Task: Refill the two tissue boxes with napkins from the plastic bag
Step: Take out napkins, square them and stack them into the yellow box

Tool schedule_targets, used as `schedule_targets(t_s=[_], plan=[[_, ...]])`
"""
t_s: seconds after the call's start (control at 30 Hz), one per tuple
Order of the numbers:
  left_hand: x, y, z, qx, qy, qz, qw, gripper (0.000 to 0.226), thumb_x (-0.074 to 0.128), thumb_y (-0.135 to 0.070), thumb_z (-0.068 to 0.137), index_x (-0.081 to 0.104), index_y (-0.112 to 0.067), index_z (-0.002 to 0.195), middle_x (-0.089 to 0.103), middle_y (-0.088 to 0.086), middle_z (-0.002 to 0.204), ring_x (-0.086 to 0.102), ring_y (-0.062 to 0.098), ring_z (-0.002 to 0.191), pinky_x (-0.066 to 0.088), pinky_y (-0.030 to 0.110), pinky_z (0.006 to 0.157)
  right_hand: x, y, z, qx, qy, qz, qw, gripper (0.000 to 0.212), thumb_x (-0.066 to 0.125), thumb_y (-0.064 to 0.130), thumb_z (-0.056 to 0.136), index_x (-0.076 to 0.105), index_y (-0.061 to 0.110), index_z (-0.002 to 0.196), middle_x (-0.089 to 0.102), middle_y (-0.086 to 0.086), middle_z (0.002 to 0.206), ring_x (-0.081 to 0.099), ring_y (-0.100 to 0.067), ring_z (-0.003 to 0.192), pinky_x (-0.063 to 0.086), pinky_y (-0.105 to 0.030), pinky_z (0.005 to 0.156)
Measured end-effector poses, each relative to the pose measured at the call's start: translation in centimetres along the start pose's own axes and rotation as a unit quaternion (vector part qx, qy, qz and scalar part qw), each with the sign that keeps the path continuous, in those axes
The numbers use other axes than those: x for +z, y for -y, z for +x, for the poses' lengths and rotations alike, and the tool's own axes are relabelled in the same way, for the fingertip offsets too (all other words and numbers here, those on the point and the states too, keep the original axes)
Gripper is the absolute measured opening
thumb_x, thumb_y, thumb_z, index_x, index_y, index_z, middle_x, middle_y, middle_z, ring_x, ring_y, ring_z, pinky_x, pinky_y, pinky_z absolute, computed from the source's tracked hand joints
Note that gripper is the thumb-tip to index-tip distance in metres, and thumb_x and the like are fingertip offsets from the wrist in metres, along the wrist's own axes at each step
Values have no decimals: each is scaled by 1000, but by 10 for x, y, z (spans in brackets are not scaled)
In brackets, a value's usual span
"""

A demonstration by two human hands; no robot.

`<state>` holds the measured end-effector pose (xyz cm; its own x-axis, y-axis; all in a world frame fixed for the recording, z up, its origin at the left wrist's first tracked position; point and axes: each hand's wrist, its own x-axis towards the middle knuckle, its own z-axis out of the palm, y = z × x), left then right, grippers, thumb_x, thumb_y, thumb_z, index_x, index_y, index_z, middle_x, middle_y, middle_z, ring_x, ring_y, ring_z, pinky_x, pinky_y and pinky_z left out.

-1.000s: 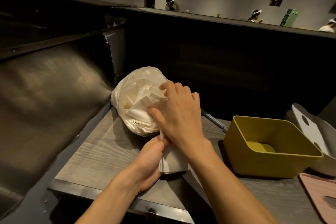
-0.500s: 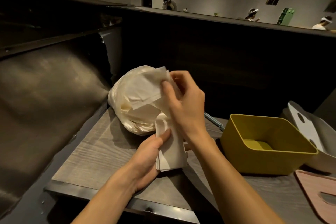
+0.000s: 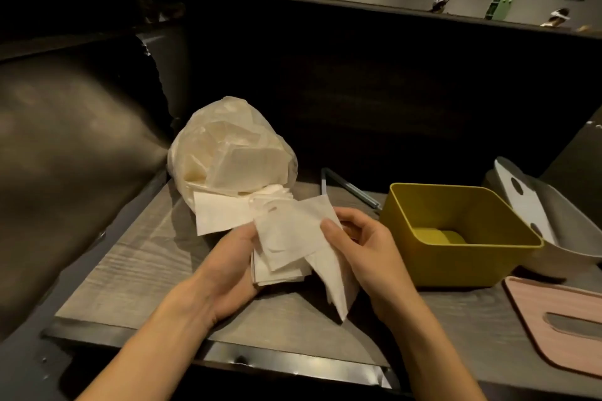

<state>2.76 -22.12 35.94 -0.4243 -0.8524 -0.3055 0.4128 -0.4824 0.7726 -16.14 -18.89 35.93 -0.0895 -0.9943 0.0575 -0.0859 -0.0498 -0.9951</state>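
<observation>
A clear plastic bag [image 3: 228,153] stuffed with white napkins lies at the back left of the wooden table, a few napkins spilling from its mouth. My left hand [image 3: 231,264] holds a loose stack of napkins [image 3: 290,244] from below, just in front of the bag. My right hand [image 3: 361,251] grips the same stack from the right, thumb on top. An open yellow tissue box [image 3: 456,257] stands to the right, with no napkins visible inside. Behind it sits a grey box [image 3: 573,238] with a white lid [image 3: 524,202] leaning in it.
A pink lid [image 3: 560,332] with a slot lies at the front right. A metal rod [image 3: 351,189] rests behind the yellow box. A padded bench back [image 3: 71,156] rises on the left, a dark partition [image 3: 391,91] behind. The table's metal front edge [image 3: 260,358] is near me.
My right hand pulled napkins out of the bag and brought them down and towards me onto the stack in my left hand. Both hands now hold the stack together.
</observation>
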Motion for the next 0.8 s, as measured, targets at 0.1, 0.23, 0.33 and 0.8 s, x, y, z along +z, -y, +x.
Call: schedule_targets(t_s=[0.1,0.23,0.33,0.8], plan=[[-1,-1,-3,3,28,-32,999,70,44,-64,97,70,-9,130,66,23,134,62,39,126,42,57,112,1,-6,0,-18,-9,-39,999,23,74,35,94,70,38,116,74,21,109,70,-3,103,60,-30,87],[5,6,-7,23,32,7,999,55,77,-35,88,66,-6,133,69,21,129,67,36,120,54,52,100,5,-10,-2,-65,-45,-65,995,24,75,35,93,69,43,115,74,24,109,69,2,105,60,-28,89],[3,8,-2,37,-24,10,999,37,61,-14,97,63,-5,133,72,19,124,70,35,115,57,51,95,1,-11,-6,-58,-4,-33,998,31,71,30,96,64,45,122,72,28,114,65,7,112,57,-21,92],[7,14,-2,105,-112,16,988,26,68,-15,93,72,-5,116,77,17,111,75,33,100,64,44,83,9,3,-12,-31,-69,339,938,56,74,5,90,52,15,140,74,-8,122,72,-25,113,62,-31,81]])
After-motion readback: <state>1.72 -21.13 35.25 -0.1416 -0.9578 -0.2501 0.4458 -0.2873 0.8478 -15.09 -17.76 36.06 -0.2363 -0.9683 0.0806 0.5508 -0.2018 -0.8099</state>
